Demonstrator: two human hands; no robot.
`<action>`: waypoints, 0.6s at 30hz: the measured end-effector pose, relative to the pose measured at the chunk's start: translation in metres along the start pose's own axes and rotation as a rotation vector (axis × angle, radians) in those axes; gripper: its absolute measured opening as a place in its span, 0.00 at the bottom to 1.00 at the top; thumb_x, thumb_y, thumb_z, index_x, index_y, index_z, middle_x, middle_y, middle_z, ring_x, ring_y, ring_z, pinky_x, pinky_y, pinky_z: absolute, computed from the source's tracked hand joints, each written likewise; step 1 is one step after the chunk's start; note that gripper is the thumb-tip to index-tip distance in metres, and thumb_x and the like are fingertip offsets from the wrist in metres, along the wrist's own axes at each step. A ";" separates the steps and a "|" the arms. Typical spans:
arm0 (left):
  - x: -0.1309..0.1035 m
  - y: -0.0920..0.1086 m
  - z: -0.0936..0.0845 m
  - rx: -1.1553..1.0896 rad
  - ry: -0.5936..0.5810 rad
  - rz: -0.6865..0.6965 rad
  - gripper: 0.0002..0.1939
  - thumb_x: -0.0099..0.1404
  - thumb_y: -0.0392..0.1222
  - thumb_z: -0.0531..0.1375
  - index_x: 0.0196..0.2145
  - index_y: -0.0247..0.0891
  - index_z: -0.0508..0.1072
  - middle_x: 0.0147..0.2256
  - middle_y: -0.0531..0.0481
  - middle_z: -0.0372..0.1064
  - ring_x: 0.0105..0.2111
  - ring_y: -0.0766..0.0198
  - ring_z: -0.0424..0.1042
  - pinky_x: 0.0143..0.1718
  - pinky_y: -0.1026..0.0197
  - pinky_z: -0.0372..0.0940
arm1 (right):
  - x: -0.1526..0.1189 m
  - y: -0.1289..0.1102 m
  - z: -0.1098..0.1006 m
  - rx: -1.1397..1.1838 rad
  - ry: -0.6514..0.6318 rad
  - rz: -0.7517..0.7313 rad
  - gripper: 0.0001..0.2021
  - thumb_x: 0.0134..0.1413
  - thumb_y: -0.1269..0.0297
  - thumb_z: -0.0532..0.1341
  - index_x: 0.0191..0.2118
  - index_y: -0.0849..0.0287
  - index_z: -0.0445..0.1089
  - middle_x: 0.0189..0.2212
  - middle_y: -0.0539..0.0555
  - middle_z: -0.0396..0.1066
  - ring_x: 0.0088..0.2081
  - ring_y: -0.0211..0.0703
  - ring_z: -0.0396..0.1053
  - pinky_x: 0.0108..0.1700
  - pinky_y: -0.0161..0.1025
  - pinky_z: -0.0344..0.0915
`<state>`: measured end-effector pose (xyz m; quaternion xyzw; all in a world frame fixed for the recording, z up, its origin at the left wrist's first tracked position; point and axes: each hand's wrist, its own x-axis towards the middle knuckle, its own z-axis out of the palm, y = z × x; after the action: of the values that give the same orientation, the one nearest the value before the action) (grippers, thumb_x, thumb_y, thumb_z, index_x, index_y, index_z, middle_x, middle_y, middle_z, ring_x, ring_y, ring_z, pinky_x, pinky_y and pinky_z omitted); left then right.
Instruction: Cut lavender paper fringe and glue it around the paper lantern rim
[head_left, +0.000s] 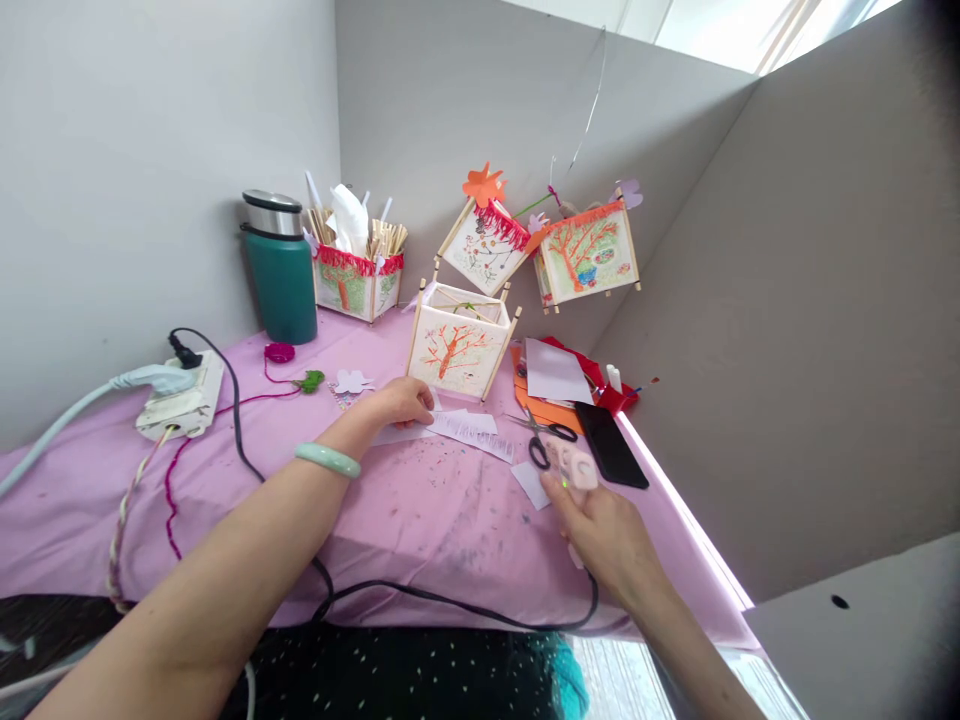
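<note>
My left hand (pixel 405 402), with a pale green bangle on the wrist, rests on the table with curled fingers closed on the end of a white fringed paper strip (pixel 484 437). My right hand (pixel 611 540) is wrapped round a pink hot glue gun (pixel 579 468), its nozzle hidden from me. Just behind the strip stands a box-shaped lantern (pixel 455 350) of sticks and white panels, painted with an orange tree. A small piece of white paper (pixel 531 485) lies left of the glue gun. Black-handled scissors (pixel 540 452) lie close to it.
A black phone (pixel 611 445) and orange and white sheets (pixel 556 372) lie at right. Two decorated lanterns hang behind. A green bottle (pixel 281 275), a filled box (pixel 360 280) and a power strip (pixel 180 395) stand left. The glue gun's black cord (pixel 450 597) runs along the front edge.
</note>
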<state>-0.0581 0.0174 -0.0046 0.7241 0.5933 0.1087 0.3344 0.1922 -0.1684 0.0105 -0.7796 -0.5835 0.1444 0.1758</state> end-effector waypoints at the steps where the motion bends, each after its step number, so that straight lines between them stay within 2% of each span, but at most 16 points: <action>1: -0.002 0.001 -0.001 0.013 0.002 -0.003 0.17 0.50 0.34 0.62 0.41 0.36 0.72 0.20 0.55 0.66 0.18 0.68 0.64 0.21 0.67 0.61 | -0.002 -0.001 0.000 -0.129 0.047 -0.011 0.28 0.58 0.39 0.47 0.36 0.62 0.69 0.25 0.62 0.73 0.33 0.57 0.73 0.34 0.45 0.63; 4: -0.009 0.007 -0.003 0.084 0.055 0.061 0.17 0.51 0.36 0.61 0.41 0.36 0.73 0.25 0.53 0.70 0.20 0.67 0.66 0.24 0.66 0.61 | -0.004 -0.003 0.004 -0.372 0.098 0.030 0.26 0.61 0.43 0.45 0.43 0.64 0.64 0.28 0.63 0.74 0.33 0.61 0.74 0.33 0.47 0.63; 8: -0.023 0.021 0.000 0.282 0.222 0.289 0.12 0.53 0.39 0.61 0.38 0.39 0.75 0.33 0.52 0.73 0.32 0.64 0.71 0.31 0.65 0.61 | -0.002 -0.007 0.007 -0.473 0.106 0.068 0.23 0.63 0.48 0.45 0.44 0.65 0.61 0.26 0.62 0.73 0.33 0.61 0.75 0.33 0.47 0.64; 10: -0.029 0.029 0.005 0.370 0.207 0.357 0.12 0.53 0.41 0.61 0.38 0.42 0.75 0.35 0.52 0.74 0.35 0.62 0.71 0.33 0.64 0.61 | -0.002 -0.009 0.007 -0.491 0.104 0.048 0.22 0.63 0.48 0.47 0.43 0.65 0.61 0.26 0.61 0.74 0.33 0.60 0.75 0.33 0.47 0.65; 13: -0.035 0.037 0.013 0.492 0.190 0.380 0.13 0.55 0.41 0.60 0.40 0.42 0.74 0.37 0.51 0.73 0.38 0.60 0.71 0.36 0.62 0.61 | -0.004 -0.012 0.007 -0.530 0.100 0.008 0.20 0.63 0.50 0.50 0.44 0.65 0.62 0.27 0.62 0.74 0.34 0.60 0.75 0.33 0.46 0.65; 18: -0.035 0.037 0.022 0.621 0.201 0.477 0.12 0.56 0.41 0.60 0.40 0.39 0.74 0.40 0.44 0.71 0.44 0.54 0.68 0.40 0.57 0.63 | -0.007 -0.011 0.015 -0.573 0.073 -0.123 0.24 0.60 0.47 0.53 0.48 0.64 0.64 0.30 0.65 0.74 0.35 0.60 0.74 0.31 0.44 0.63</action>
<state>-0.0260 -0.0255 0.0096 0.8938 0.4431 0.0689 0.0053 0.1745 -0.1712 0.0016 -0.7653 -0.6400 -0.0653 -0.0221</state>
